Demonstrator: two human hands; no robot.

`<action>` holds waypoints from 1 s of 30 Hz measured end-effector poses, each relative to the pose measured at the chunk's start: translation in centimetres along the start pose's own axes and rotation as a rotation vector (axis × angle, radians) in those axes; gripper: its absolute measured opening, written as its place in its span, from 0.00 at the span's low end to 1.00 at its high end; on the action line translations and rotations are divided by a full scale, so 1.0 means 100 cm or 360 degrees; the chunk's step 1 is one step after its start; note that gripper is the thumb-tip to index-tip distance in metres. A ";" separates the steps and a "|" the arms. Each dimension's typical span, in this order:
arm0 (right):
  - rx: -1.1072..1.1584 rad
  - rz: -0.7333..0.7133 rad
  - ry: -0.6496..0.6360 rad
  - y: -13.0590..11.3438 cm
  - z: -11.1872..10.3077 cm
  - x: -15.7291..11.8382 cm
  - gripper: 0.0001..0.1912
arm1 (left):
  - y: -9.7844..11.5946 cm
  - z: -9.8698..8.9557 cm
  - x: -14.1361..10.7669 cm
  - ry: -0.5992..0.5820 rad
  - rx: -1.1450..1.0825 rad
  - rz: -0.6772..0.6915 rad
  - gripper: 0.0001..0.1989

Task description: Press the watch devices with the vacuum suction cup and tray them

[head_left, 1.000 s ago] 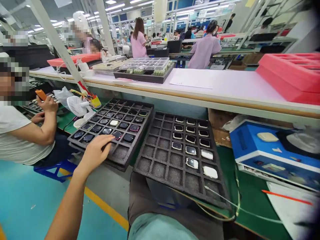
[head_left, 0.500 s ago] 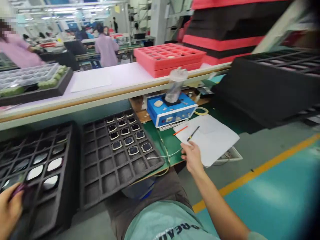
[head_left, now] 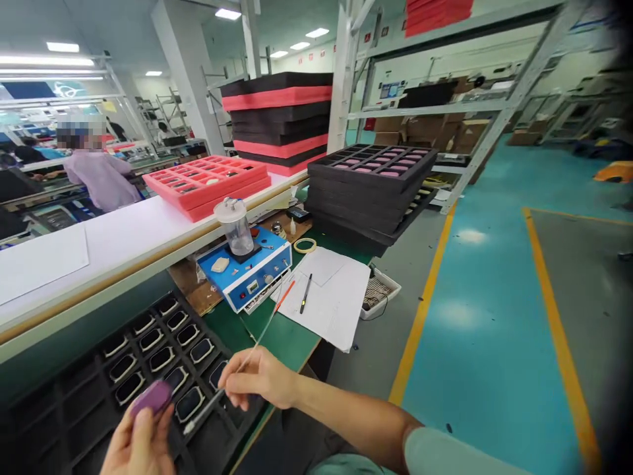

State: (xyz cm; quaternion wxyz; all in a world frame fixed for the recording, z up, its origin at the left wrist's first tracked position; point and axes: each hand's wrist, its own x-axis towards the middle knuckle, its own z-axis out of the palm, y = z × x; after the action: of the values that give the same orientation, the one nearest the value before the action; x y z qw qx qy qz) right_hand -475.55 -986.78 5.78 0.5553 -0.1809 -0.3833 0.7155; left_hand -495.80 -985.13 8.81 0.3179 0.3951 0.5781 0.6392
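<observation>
My left hand (head_left: 138,443) pinches a rounded-square purple piece (head_left: 152,398), like a film-covered watch screen, above the dark foam tray. Closed around a thin white suction pen (head_left: 202,415), my right hand (head_left: 262,377) is just right of it. The pen's pale tip points down-left toward the tray, and its clear tube (head_left: 270,320) runs up toward the blue box. In the dark foam tray (head_left: 64,382), several compartments hold dark-screened watch bodies (head_left: 162,358) with light rims. My left hand and the piece hide part of the tray.
A blue box (head_left: 257,267) with a clear jar (head_left: 238,231) sits on the green bench. Papers (head_left: 329,297) with a black pen (head_left: 306,293) and an orange stick (head_left: 285,297) lie beside it. Black foam trays (head_left: 366,198) are stacked behind; red trays (head_left: 208,181) rest on the shelf.
My view has swung to the right. My left hand has brought the purple piece from the left tray to over the middle tray, and my right hand with the suction pen has come nearer it.
</observation>
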 end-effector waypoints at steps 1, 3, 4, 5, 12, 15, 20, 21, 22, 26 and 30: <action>-0.0056 -0.0033 0.0022 0.005 0.004 0.007 0.09 | -0.006 0.009 -0.005 0.0033 -0.0128 -0.0071 0.14; -0.0150 -0.0122 0.0128 0.017 0.011 0.017 0.12 | -0.014 0.021 -0.012 0.0013 -0.0304 -0.0180 0.18; -0.0184 -0.0177 0.0186 0.024 0.014 0.020 0.14 | -0.017 0.023 -0.014 -0.0009 -0.0356 -0.0227 0.21; -0.0204 -0.0237 0.0240 0.030 0.016 0.023 0.15 | -0.020 0.023 -0.016 -0.0014 -0.0393 -0.0271 0.23; -0.0443 -0.0583 0.0390 0.071 0.007 0.032 0.11 | -0.033 0.009 -0.032 0.0078 -0.0371 -0.0368 0.28; -0.0598 -0.0715 0.0440 0.079 0.001 0.031 0.10 | -0.036 0.010 -0.035 0.0058 -0.0354 -0.0369 0.28; -0.0601 -0.0837 0.0442 0.083 0.001 0.028 0.06 | -0.041 0.011 -0.037 -0.0022 -0.0396 -0.0346 0.23; -0.0604 -0.0834 0.0439 0.083 0.001 0.027 0.04 | -0.042 0.011 -0.038 -0.0037 -0.0395 -0.0340 0.23; -0.0613 -0.0829 0.0439 0.083 0.002 0.027 0.03 | -0.043 0.011 -0.039 -0.0048 -0.0380 -0.0324 0.22; -0.0736 -0.0766 0.0473 0.081 0.000 0.025 0.06 | -0.046 0.012 -0.042 -0.0122 -0.0224 -0.0223 0.24; -0.0771 -0.0726 0.0492 0.081 -0.002 0.025 0.09 | -0.049 0.013 -0.043 -0.0190 -0.0158 -0.0199 0.22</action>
State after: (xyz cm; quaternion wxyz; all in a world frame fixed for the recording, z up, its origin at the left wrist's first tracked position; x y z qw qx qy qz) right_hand -481.56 -985.16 0.00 0.6931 -0.3230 -0.4837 0.4259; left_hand -492.83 -987.62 3.41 0.4102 0.3793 0.5494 0.6213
